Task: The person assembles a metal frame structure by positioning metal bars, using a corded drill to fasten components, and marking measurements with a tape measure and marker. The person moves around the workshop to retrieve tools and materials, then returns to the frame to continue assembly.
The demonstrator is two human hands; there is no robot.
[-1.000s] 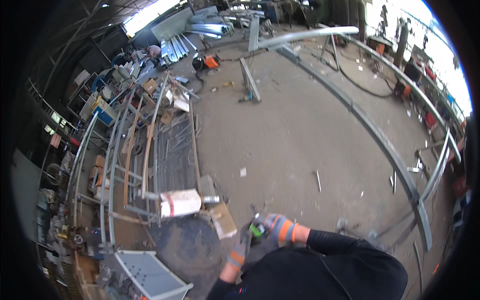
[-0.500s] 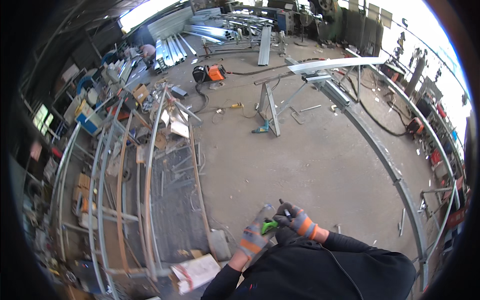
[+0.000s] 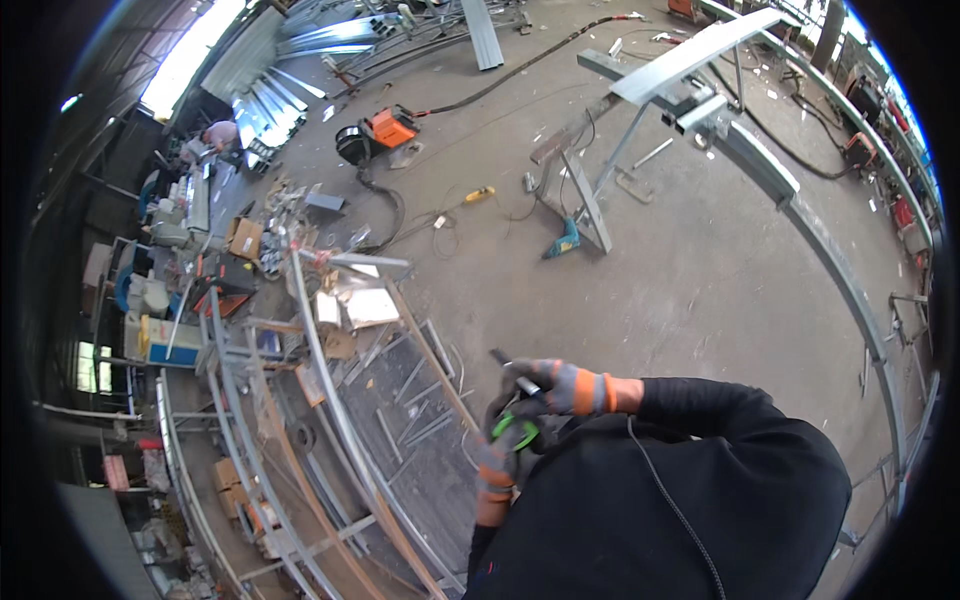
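Observation:
My right hand, in a grey and orange work glove, is closed around a dark, pen-like marker whose end sticks out up and to the left. Just below it, my left hand wears a matching glove, and its fingers curl about a small green and black object. That object's kind is hard to make out, as gloves and blur cover part of it. Both hands are close together in front of my black jacket, above the concrete floor.
Long metal frames lie along the left. A curved-looking steel beam runs down the right from a trestle. A teal drill and an orange machine with cables rest on the floor. Another person crouches far left.
My view has turned and tilted down, so the floor items shift. My left hand with the green object has come nearer my right hand, which still grips the marker.

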